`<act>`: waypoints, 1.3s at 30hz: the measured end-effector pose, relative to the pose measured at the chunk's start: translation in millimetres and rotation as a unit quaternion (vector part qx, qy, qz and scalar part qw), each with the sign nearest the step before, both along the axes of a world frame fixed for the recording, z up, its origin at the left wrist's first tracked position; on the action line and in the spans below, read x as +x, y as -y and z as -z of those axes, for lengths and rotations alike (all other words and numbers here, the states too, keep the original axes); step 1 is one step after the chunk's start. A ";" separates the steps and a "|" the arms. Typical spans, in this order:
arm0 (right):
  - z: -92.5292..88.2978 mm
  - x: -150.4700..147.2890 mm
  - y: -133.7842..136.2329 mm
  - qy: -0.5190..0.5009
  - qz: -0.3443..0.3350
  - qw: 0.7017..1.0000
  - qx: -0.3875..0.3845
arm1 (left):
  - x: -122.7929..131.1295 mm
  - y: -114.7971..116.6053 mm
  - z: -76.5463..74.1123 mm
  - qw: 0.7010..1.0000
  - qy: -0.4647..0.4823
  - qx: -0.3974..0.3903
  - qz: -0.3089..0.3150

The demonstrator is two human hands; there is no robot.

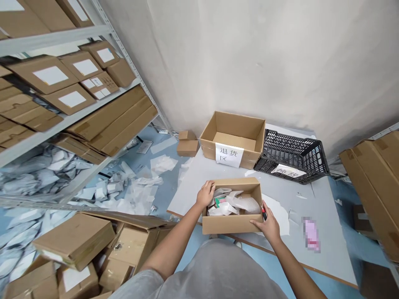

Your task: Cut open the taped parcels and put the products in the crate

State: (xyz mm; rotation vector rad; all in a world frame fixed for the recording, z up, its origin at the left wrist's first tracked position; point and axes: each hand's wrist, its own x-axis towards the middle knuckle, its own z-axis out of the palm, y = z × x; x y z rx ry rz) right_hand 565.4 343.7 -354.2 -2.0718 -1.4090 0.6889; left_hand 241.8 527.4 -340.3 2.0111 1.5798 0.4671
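An open cardboard box (232,224) sits at the near edge of the table in front of me. Inside it lie crumpled white wrapping (229,207), a clear bubble-wrapped bundle (249,204) and a small green and dark piece whose kind I cannot make out. My left hand (205,194) grips the box's left rim, fingers over the edge. On the opposite side, my right hand (268,222) presses its thumb against the front right corner. A slim red-and-black tool (264,214) is tucked in that hand, partly hidden by the fingers.
Behind stand a larger cardboard box (207,151) with a handwritten sign and a black plastic crate (294,155). A pink blurred item (311,234) lies on the table (330,249). Shelves of boxes (51,77) are at left, with piled cartons (75,241) below and wrapping scraps (140,187) on the floor.
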 end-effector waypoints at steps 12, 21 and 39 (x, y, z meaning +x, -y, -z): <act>20.7 -0.3 18.0 0.010 -0.010 0.998 0.061 | 2.7 4.8 -4.6 0.999 -0.012 0.007 -0.045; 16.1 -20.1 17.4 0.035 0.056 0.995 0.080 | 6.8 -6.8 -3.8 0.999 0.034 -0.022 -0.009; 24.4 -6.5 39.5 0.062 0.010 0.997 0.043 | -15.3 28.0 17.4 0.995 -0.025 0.065 0.074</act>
